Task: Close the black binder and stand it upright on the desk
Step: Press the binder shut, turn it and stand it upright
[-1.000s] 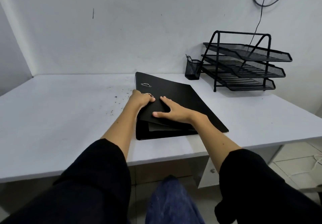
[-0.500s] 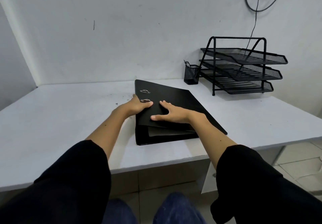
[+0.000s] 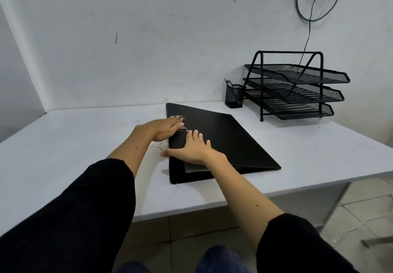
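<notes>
The black binder (image 3: 229,143) lies flat on the white desk (image 3: 74,145), its top cover down but gaping slightly at the near edge, where a grey sheet (image 3: 195,168) shows inside. Two metal ring fittings (image 3: 180,117) poke through the cover near its left edge. My left hand (image 3: 164,129) rests over that left edge, fingers on the cover between the rings; its thumb is hidden. My right hand (image 3: 193,150) lies flat on the cover closer to me, fingers spread and thumb reaching to the left edge.
A black three-tier mesh tray rack (image 3: 297,90) stands at the back right, with a black mesh pen cup (image 3: 234,96) beside it. A cable hangs down the wall above the rack. The desk's front edge runs just below the binder.
Both hands have slid further onto the cover and toward its left edge. The left fingers now lie flat between the rings, and the cover sits lower.
</notes>
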